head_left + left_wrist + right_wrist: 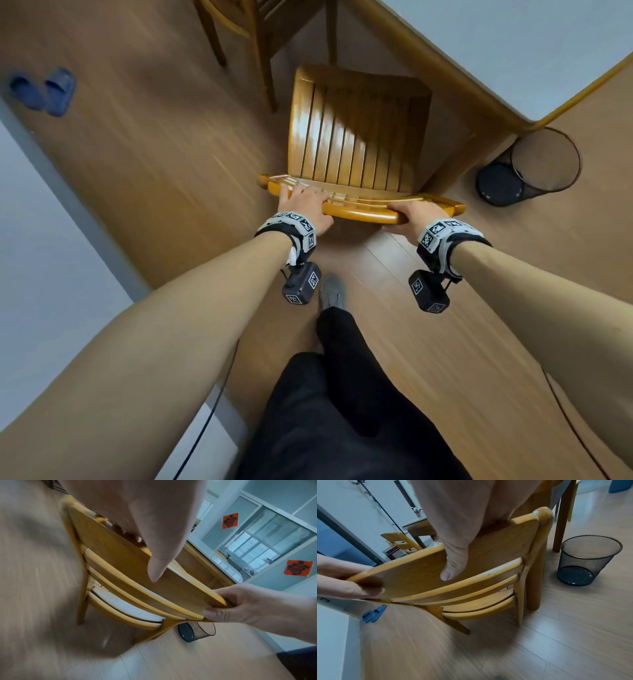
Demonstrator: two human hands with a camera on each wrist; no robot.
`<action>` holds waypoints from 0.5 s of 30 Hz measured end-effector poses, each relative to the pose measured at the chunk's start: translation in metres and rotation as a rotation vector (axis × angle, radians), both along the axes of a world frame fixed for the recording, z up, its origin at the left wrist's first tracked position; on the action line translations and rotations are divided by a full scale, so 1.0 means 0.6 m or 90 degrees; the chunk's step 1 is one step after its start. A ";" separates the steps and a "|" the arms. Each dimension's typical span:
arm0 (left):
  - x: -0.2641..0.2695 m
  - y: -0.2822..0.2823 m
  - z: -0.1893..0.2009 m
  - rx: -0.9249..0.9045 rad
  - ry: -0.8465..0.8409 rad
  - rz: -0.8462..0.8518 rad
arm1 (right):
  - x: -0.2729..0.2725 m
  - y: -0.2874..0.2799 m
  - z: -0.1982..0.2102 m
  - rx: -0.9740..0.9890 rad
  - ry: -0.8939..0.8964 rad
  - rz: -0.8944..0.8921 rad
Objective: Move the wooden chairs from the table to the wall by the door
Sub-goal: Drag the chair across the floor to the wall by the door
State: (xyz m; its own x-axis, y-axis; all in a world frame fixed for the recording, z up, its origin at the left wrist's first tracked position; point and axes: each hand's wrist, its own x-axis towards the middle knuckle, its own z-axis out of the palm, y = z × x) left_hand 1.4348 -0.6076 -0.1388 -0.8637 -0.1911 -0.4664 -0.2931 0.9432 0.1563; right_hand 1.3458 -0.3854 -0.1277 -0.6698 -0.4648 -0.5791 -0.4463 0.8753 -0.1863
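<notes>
Both hands clamped on top rail of wooden chair (359,137): left hand (303,205) near left end, right hand (416,214) near right end, thumbs behind, fingers over front. Sits on floor at table (513,51) corner, mesh bin (544,164) just beside. Likely rigid, fairly heavy, varnish maybe slick. Rail ends prob. best grip; 2nd chair (239,31) beyond.

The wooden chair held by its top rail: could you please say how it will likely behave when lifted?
The wooden chair looks rigid and probably fairly heavy. Its glossy top rail may be slippery. Gripped high by the left hand and right hand, it may swing.
</notes>
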 end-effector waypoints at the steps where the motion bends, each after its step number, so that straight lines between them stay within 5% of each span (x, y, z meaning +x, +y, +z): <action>1: 0.021 0.011 0.000 0.001 0.009 0.014 | 0.015 0.008 0.001 -0.005 0.003 0.005; 15: 0.349 0.192 0.009 0.010 -0.030 0.127 | 0.273 0.163 0.007 -0.014 -0.006 0.114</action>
